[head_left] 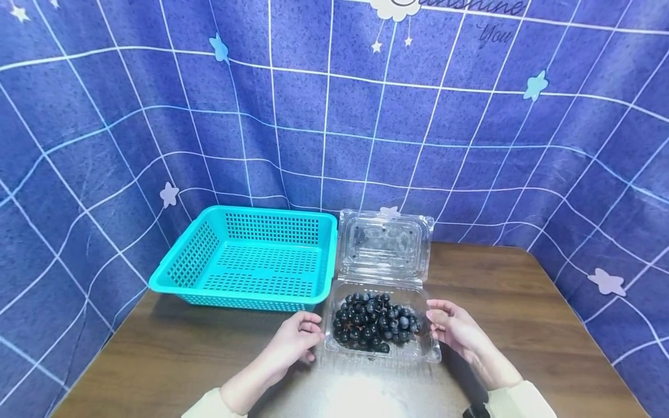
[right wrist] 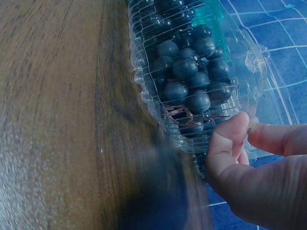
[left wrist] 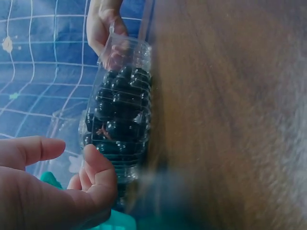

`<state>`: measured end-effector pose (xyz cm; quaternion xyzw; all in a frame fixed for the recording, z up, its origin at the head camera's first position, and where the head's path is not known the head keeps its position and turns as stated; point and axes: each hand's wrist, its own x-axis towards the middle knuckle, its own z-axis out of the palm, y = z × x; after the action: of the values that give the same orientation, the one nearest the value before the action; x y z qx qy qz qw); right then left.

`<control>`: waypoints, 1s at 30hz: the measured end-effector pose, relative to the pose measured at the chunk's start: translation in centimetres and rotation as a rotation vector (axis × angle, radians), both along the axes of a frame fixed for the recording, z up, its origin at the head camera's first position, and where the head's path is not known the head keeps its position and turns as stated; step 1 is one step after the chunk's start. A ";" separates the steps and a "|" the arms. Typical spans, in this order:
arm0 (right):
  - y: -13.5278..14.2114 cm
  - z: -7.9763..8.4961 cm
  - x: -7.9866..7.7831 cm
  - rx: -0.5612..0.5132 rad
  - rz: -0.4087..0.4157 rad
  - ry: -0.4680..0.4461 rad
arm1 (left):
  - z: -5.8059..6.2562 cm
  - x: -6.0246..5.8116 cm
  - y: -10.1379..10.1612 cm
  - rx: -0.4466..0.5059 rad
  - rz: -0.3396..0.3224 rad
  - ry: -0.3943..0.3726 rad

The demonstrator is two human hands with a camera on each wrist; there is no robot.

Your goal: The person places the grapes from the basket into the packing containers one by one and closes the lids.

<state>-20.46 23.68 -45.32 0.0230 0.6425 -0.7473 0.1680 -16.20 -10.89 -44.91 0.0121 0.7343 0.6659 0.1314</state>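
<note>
A clear plastic clamshell box stands on the table with its lid swung up and back. Dark grapes on their stems lie in its base. At the box's right side, my right hand pinches the rim between thumb and fingers. My left hand is by the left side, its fingers loosely bent. A gap shows between thumb and forefinger in the left wrist view, with nothing held there. Whether those fingers touch the box is unclear.
A turquoise perforated basket sits left of the box, close to its side. Behind both hangs a blue curtain with a white grid and stars. The brown wooden table extends to the right. A dark object shows by the right sleeve.
</note>
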 end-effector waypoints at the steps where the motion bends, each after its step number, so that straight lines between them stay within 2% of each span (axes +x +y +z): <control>1: 0.0 0.0 0.0 0.001 -0.001 0.002 | -0.1 -0.1 0.0 0.020 -0.007 -0.020; 7: 0.0 0.0 0.0 -0.001 0.005 0.010 | -1.0 -0.4 0.1 0.126 -0.059 -0.094; 14: -0.1 -0.1 0.1 0.000 0.007 0.019 | -1.6 -0.7 1.0 0.238 -0.072 -0.159; 24: 0.1 -0.1 0.0 0.000 0.030 0.016 | -1.4 -1.0 1.4 0.309 -0.053 -0.179; 30: 0.2 0.0 -0.2 0.063 0.027 0.025 | -1.3 -1.2 1.7 0.324 -0.033 -0.169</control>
<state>-20.66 23.87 -45.34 0.0104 0.6680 -0.7246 0.1694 -17.35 -9.19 -46.25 -0.0110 0.6033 0.7720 0.1998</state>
